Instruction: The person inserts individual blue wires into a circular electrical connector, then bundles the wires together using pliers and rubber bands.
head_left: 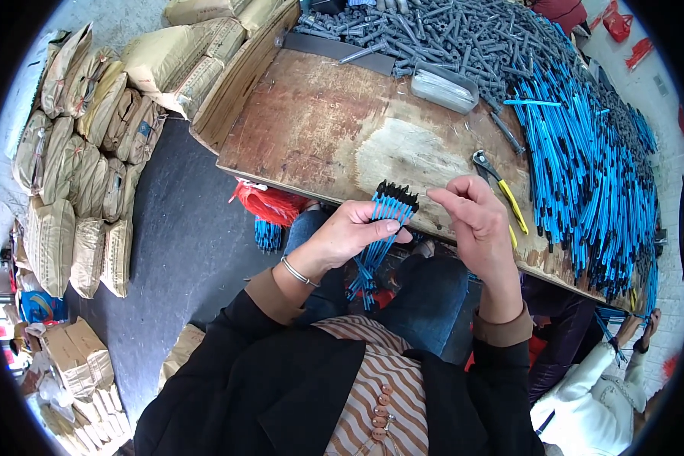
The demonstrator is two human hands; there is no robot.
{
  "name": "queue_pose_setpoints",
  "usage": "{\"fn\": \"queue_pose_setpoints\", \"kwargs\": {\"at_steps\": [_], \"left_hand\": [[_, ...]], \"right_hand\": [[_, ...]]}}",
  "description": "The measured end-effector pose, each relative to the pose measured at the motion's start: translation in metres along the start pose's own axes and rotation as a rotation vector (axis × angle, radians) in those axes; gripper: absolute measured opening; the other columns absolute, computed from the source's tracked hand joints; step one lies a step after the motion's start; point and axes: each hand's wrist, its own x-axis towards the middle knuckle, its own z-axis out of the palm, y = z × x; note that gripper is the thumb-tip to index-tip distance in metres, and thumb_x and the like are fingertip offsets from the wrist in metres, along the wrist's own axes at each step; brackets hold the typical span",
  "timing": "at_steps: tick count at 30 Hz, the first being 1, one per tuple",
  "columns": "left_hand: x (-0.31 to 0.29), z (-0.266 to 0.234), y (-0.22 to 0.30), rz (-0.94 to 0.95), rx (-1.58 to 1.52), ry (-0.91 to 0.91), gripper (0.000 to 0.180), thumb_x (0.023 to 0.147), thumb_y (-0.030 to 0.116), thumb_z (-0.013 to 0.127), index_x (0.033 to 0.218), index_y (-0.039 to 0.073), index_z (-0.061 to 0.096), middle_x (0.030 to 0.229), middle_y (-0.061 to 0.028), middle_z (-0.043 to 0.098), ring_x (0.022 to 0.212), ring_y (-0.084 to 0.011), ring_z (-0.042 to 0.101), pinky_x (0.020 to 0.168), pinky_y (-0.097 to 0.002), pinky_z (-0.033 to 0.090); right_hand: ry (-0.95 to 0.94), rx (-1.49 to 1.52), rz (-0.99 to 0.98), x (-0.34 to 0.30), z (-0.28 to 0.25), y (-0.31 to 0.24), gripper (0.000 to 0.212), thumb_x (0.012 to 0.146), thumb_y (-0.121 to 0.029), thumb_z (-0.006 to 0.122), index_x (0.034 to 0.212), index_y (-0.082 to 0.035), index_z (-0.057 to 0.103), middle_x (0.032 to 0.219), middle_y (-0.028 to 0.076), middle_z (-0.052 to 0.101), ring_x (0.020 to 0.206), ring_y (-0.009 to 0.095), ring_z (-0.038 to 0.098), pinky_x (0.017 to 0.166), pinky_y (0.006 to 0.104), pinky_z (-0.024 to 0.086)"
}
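Note:
My left hand (357, 232) is wrapped round a bundle of thin blue sticks with black tips (391, 210). The black ends point up toward the table, while the lower ends hang over my lap. To the right of the bundle, apart from it, is my right hand (479, 220). Its fingers are bent and parted, with nothing visible in them. Beside it on the wooden table (304, 129) lie pliers with yellow handles (501, 186).
Grey tubular plastic parts (448, 38) heap up at the back, around a clear plastic box (444, 87). A big pile of blue sticks (577, 152) covers the right side. Stacked sacks (91, 175) stand left. A co-worker in white (596, 395) handles sticks at lower right.

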Motion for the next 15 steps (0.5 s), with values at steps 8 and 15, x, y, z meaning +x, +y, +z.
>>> {"fn": "queue_pose_setpoints", "kwargs": {"at_steps": [8, 15], "left_hand": [[0.000, 0.002, 0.001, 0.006, -0.013, 0.023, 0.020, 0.090, 0.010, 0.056, 0.106, 0.000, 0.061, 0.093, -0.0089, 0.066, 0.090, -0.0181, 0.064, 0.079, -0.0291, 0.051], [-0.001, 0.003, 0.002, 0.005, 0.048, 0.012, 0.020, 0.090, 0.009, 0.055, 0.107, -0.001, 0.060, 0.094, -0.0083, 0.066, 0.090, -0.0181, 0.064, 0.080, -0.0294, 0.051]], "right_hand": [[0.063, -0.146, -0.021, -0.002, 0.008, -0.008, 0.035, 0.070, 0.015, 0.055, 0.099, -0.002, 0.064, 0.082, 0.009, 0.054, 0.076, 0.022, 0.055, 0.064, 0.0283, 0.043], [0.152, -0.163, 0.023, -0.007, 0.020, -0.017, 0.032, 0.072, 0.013, 0.056, 0.100, -0.002, 0.064, 0.082, 0.010, 0.054, 0.074, 0.022, 0.056, 0.063, 0.0281, 0.044]]}}
